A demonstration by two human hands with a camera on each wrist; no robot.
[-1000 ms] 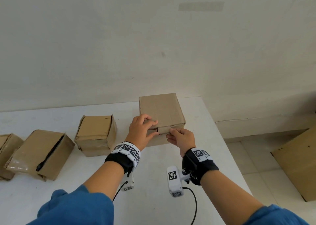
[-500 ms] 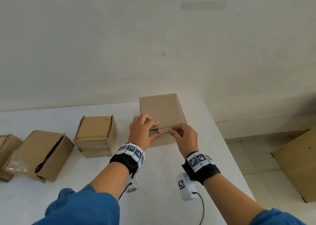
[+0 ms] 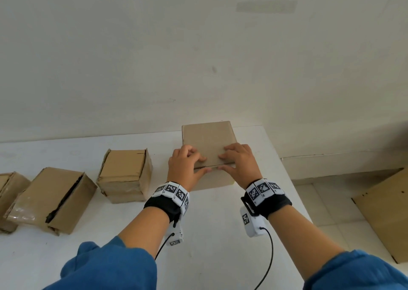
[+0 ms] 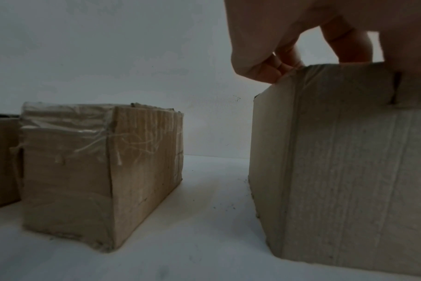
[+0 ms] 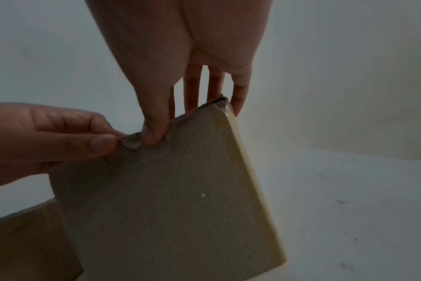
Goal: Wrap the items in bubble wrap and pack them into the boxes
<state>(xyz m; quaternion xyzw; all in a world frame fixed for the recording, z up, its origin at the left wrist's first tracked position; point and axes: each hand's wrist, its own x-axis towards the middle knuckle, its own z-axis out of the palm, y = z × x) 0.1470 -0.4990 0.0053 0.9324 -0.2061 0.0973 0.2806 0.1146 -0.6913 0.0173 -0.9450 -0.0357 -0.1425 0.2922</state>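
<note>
A closed brown cardboard box (image 3: 207,139) stands at the table's far right, and both hands are on its near top edge. My left hand (image 3: 187,164) has its fingers curled on the lid and its thumb against the front. In the right wrist view, that left hand (image 5: 60,136) pinches a small flap tab at the box (image 5: 180,199) front edge. My right hand (image 3: 239,161) lies with straight fingers on the lid and its thumb pressed along the front seam. No bubble wrap or loose item is in view.
Three other cardboard boxes (image 3: 125,175) (image 3: 53,199) (image 3: 8,192) sit in a row to the left on the white table (image 3: 220,234). The table's right edge (image 3: 287,179) is close beside the box. A flat cardboard sheet (image 3: 388,212) lies on the floor at right.
My right hand left the front tab and moved right, and its fingers now lie flat on the lid. My left hand stays at the front edge. The lid's front seam looks more closed.
</note>
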